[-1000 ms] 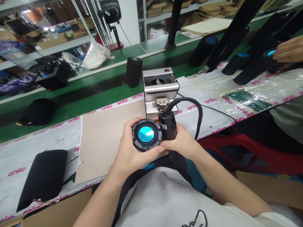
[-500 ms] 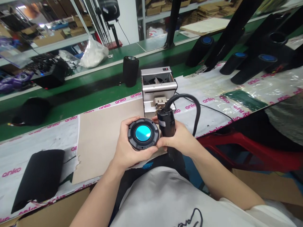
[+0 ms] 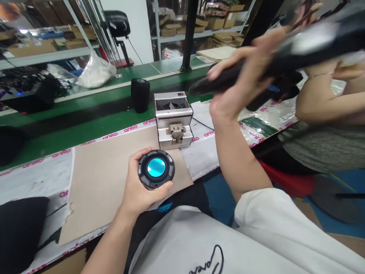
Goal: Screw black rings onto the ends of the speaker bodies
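Head view: left hand (image 3: 142, 186) cups speaker (image 3: 156, 168), right hand (image 3: 242, 72) grips screwdriver (image 3: 308, 51)

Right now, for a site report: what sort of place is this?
Probably a speaker assembly line in a factory: a green conveyor bench, a silver screw feeder and a black cylindrical speaker.

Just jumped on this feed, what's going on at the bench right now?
A person's left hand grips a round speaker part with a blue centre, over a cardboard sheet. Their right hand is raised, holding a black electric screwdriver, which is motion-blurred. A metal screw feeder stands just beyond the speaker part, and a co-worker's arm shows at the right.
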Available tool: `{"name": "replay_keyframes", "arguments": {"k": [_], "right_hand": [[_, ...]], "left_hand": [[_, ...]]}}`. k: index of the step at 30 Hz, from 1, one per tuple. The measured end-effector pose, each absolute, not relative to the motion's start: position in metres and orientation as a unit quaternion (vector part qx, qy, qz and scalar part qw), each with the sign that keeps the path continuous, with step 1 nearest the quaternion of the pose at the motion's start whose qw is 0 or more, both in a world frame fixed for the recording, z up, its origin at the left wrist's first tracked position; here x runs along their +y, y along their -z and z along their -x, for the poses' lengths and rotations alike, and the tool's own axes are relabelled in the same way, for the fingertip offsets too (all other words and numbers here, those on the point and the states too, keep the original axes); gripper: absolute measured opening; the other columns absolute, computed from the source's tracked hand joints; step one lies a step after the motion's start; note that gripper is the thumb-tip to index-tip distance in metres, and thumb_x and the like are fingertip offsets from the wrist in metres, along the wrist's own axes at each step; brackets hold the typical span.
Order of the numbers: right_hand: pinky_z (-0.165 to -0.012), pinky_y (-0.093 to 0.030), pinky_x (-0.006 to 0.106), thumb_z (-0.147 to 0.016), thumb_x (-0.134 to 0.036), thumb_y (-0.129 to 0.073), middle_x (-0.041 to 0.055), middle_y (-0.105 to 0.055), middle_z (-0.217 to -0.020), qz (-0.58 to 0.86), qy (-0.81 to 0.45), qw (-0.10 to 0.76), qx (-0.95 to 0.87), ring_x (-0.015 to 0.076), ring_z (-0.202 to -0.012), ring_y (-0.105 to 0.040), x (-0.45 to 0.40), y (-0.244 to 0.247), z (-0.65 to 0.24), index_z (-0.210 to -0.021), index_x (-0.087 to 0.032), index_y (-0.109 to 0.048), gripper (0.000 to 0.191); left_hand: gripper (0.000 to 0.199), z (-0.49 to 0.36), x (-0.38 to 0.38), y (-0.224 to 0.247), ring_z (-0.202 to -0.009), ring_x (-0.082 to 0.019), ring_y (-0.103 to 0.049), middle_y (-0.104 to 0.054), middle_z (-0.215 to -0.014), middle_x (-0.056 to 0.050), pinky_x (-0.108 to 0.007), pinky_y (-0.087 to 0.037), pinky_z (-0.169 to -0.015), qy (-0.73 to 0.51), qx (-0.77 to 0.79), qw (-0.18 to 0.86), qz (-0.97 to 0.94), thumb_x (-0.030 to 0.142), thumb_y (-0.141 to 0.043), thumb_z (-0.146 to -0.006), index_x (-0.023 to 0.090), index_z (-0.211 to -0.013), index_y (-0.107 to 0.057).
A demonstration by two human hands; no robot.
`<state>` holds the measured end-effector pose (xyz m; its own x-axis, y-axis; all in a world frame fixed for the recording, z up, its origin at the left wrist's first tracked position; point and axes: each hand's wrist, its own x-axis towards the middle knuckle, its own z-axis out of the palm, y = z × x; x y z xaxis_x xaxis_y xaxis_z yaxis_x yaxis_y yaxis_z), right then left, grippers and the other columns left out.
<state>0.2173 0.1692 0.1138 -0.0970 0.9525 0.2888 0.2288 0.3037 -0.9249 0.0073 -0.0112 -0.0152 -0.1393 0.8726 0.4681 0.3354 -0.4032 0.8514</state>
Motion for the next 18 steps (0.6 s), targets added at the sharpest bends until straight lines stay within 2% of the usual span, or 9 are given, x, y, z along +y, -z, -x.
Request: {"name": "replay_keyframes", "arguments": {"k": [1, 2, 4, 5, 7, 9, 11, 14, 18], "right_hand": [[-0.108, -0.056, 0.053, -0.067, -0.115, -0.014, 0.0078, -0.064, -0.141, 0.456, -0.344, 0.542, -0.616, 0.0331, -0.140, -0.056, 0.174, -0.111, -0.210, -0.172, -0.038, -0.002, 0.131], [-0.104, -0.057, 0.052, -0.064, -0.116, -0.008, 0.0085, -0.064, -0.138, 0.448, -0.316, 0.599, -0.584, 0.0323, -0.132, -0.060, 0.174, -0.110, -0.206, -0.170, -0.036, -0.006, 0.133], [-0.093, -0.060, 0.050, -0.058, -0.118, -0.006, 0.0088, -0.067, -0.122, 0.419, -0.268, 0.685, -0.533, 0.0289, -0.109, -0.067, 0.165, -0.111, -0.204, -0.158, -0.038, -0.030, 0.130], [-0.086, -0.061, 0.048, -0.059, -0.118, -0.009, 0.0082, -0.067, -0.111, 0.404, -0.257, 0.707, -0.521, 0.0268, -0.097, -0.067, 0.157, -0.113, -0.205, -0.144, -0.039, -0.043, 0.121], [-0.073, -0.058, 0.044, -0.069, -0.116, -0.023, 0.0060, -0.062, -0.093, 0.374, -0.292, 0.692, -0.544, 0.0225, -0.077, -0.062, 0.140, -0.115, -0.207, -0.112, -0.035, -0.053, 0.096], [-0.057, -0.050, 0.038, -0.078, -0.108, -0.042, 0.0025, -0.053, -0.078, 0.340, -0.383, 0.636, -0.577, 0.0188, -0.061, -0.053, 0.129, -0.115, -0.204, -0.094, -0.030, -0.050, 0.081], [-0.051, -0.042, 0.034, -0.086, -0.098, -0.051, 0.0011, -0.046, -0.071, 0.290, -0.471, 0.594, -0.584, 0.0170, -0.055, -0.046, 0.125, -0.113, -0.198, -0.087, -0.027, -0.049, 0.071], [-0.053, -0.044, 0.034, -0.096, -0.086, -0.048, 0.0024, -0.050, -0.071, 0.237, -0.520, 0.583, -0.578, 0.0187, -0.058, -0.051, 0.126, -0.109, -0.187, -0.087, -0.027, -0.056, 0.061], [-0.049, -0.039, 0.035, -0.094, -0.090, -0.048, 0.0022, -0.051, -0.067, 0.218, -0.525, 0.623, -0.538, 0.0193, -0.056, -0.050, 0.128, -0.108, -0.175, -0.080, -0.026, -0.057, 0.066]], "left_hand": [[0.080, -0.008, -0.011, 0.015, -0.120, -0.029, -0.076, -0.073, -0.134, -0.012, -0.041, -0.061, -0.103, -0.574, 0.492, 0.236, -0.611, 0.031, -0.096, -0.067, 0.022, -0.136, -0.055], [0.081, -0.008, -0.011, 0.015, -0.120, -0.029, -0.076, -0.073, -0.134, -0.012, -0.040, -0.060, -0.103, -0.575, 0.492, 0.238, -0.609, 0.030, -0.097, -0.067, 0.022, -0.136, -0.056], [0.082, -0.008, -0.011, 0.016, -0.121, -0.029, -0.076, -0.073, -0.135, -0.012, -0.040, -0.060, -0.104, -0.575, 0.494, 0.240, -0.607, 0.030, -0.098, -0.066, 0.023, -0.136, -0.056], [0.082, -0.008, -0.011, 0.015, -0.122, -0.029, -0.076, -0.072, -0.135, -0.012, -0.040, -0.060, -0.105, -0.575, 0.494, 0.240, -0.606, 0.030, -0.098, -0.066, 0.023, -0.136, -0.056], [0.082, -0.007, -0.010, 0.015, -0.122, -0.029, -0.076, -0.073, -0.135, -0.012, -0.040, -0.060, -0.105, -0.576, 0.492, 0.241, -0.607, 0.030, -0.098, -0.065, 0.023, -0.136, -0.057], [0.080, -0.007, -0.009, 0.014, -0.121, -0.029, -0.076, -0.073, -0.135, -0.012, -0.040, -0.060, -0.104, -0.576, 0.489, 0.246, -0.607, 0.030, -0.097, -0.066, 0.023, -0.135, -0.057], [0.079, -0.006, -0.008, 0.014, -0.120, -0.028, -0.076, -0.073, -0.134, -0.012, -0.039, -0.060, -0.104, -0.576, 0.492, 0.249, -0.603, 0.030, -0.097, -0.067, 0.022, -0.135, -0.057], [0.079, -0.007, -0.009, 0.012, -0.120, -0.027, -0.076, -0.073, -0.134, -0.011, -0.038, -0.060, -0.103, -0.574, 0.494, 0.249, -0.604, 0.029, -0.096, -0.067, 0.022, -0.135, -0.057], [0.080, -0.008, -0.009, 0.011, -0.122, -0.027, -0.076, -0.073, -0.135, -0.011, -0.038, -0.060, -0.105, -0.570, 0.491, 0.248, -0.611, 0.028, -0.096, -0.068, 0.022, -0.136, -0.056]]}}
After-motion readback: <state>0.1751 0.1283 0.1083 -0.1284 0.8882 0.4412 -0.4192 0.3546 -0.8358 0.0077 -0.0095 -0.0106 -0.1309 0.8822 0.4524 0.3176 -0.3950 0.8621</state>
